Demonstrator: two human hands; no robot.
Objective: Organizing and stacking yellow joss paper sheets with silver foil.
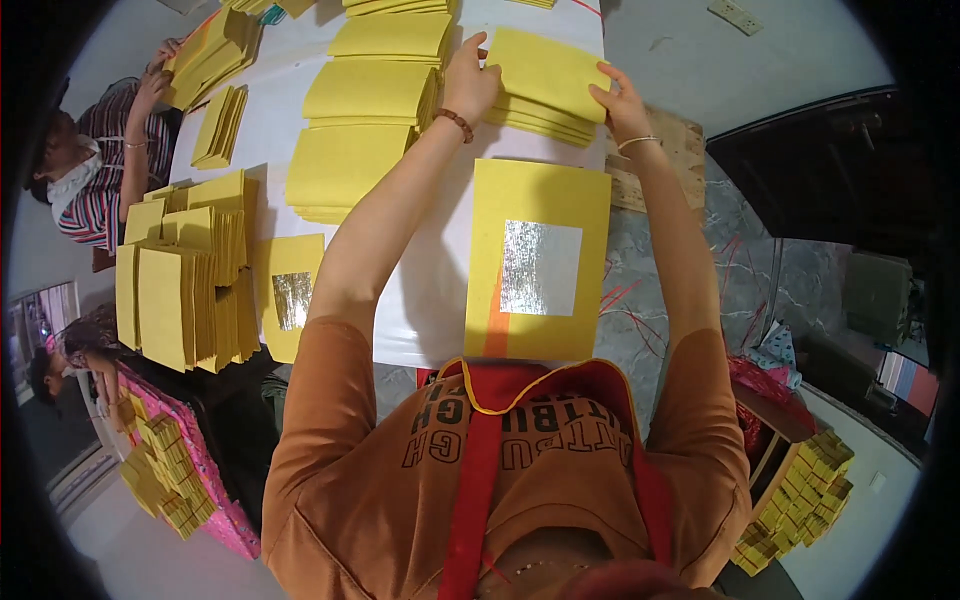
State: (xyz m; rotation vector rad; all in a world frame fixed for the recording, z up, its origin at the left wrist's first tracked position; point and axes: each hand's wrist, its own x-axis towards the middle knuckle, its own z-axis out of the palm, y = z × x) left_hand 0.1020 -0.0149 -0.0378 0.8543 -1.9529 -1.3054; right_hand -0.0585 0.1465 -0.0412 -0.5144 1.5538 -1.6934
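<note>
Your right grip (622,106) pinches the right edge of the topmost yellow packet (552,68); your left grip (474,82) is at its left edge, but whether those fingers close on it, I cannot tell. The packet lies between both grips, over a pile on the white surface (425,315). It looks light, papery and bendable, likely to slide or crease, so hold it gently by both sides. I can read no label on it; dark lettering marks your shirt (365,500), behind both grips.
</note>
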